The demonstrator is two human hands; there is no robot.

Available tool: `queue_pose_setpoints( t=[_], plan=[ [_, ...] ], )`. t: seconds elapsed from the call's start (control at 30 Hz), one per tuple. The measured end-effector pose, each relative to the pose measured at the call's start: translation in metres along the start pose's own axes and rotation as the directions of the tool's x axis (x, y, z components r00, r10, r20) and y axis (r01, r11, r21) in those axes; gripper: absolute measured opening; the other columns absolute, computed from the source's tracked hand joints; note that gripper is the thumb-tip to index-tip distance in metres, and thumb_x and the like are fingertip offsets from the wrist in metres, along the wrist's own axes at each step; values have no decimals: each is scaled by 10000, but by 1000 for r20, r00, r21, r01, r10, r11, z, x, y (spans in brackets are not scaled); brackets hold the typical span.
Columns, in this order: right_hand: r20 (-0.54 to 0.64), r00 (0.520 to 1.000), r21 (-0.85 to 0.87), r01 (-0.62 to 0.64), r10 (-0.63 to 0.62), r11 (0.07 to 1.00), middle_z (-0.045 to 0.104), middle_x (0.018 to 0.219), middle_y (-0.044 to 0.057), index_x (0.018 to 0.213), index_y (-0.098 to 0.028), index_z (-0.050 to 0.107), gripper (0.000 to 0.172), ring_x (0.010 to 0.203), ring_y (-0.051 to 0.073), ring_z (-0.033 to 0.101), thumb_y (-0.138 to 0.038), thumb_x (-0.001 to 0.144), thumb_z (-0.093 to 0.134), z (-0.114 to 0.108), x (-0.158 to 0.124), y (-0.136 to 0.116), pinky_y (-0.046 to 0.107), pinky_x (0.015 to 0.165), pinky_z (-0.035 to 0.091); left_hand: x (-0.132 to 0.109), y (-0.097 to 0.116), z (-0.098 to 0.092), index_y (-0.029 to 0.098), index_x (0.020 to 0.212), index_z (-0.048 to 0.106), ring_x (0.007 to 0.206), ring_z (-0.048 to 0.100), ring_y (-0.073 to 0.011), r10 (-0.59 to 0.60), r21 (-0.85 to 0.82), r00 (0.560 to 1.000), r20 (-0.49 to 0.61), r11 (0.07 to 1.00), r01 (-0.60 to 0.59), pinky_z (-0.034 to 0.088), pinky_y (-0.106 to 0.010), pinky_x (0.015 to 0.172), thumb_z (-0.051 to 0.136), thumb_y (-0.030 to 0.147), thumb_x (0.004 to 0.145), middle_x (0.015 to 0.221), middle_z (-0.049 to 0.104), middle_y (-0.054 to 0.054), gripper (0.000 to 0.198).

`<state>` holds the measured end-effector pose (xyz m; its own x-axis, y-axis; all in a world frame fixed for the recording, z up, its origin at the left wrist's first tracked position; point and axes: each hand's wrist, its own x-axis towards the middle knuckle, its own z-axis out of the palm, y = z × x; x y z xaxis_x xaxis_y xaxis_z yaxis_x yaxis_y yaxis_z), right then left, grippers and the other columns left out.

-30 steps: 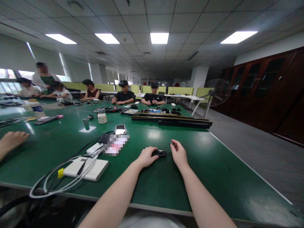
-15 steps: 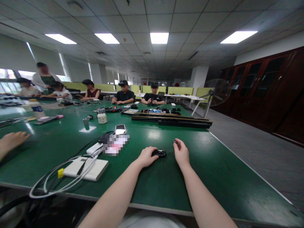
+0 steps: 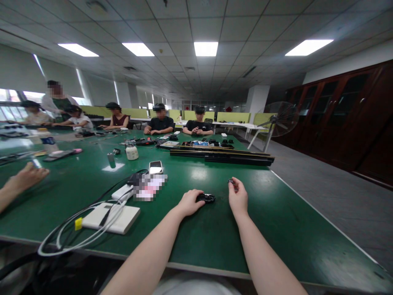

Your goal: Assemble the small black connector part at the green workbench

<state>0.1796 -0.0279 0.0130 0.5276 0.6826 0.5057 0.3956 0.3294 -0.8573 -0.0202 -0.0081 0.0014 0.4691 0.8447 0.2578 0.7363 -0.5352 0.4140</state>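
My left hand [image 3: 190,202] rests on the green table [image 3: 211,237] with its fingers closed round one end of a black, oblong part [image 3: 209,198]. Its top looks open and uneven, but its exact kind is too small to make out. To the right, my right hand [image 3: 238,196] is raised a little, apart from that part. A small dark piece [image 3: 230,181] is pinched between its thumb and fingertips. Most of this piece is hidden by the fingers.
A white box [image 3: 115,219] with looped cables lies left of my arms, near a phone [image 3: 155,167]. Long black bars [image 3: 239,159] lie farther back. A jar [image 3: 132,152] stands left of them. A co-worker's hand [image 3: 29,177] shows at far left; several people sit beyond.
My right hand has moved slightly right and up with the small dark piece. My left hand stays in place. The co-worker's hand at far left has shifted right and up.
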Motion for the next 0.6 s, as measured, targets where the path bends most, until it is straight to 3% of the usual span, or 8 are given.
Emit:
queue_pose_setpoints(
  t=[0.6],
  plan=[
    [-17,1000,5,17,-17,1000,637,987,139,1065,-124,575,433,856,209,593,-419,762,487,-1,1,-1,363,770,469,0,-1,1,198,1160,552,1054,539,-241,0,-12,1000,-1,1000,0,411,-347,929,553,352,788,1142,605,-64,402]
  ],
)
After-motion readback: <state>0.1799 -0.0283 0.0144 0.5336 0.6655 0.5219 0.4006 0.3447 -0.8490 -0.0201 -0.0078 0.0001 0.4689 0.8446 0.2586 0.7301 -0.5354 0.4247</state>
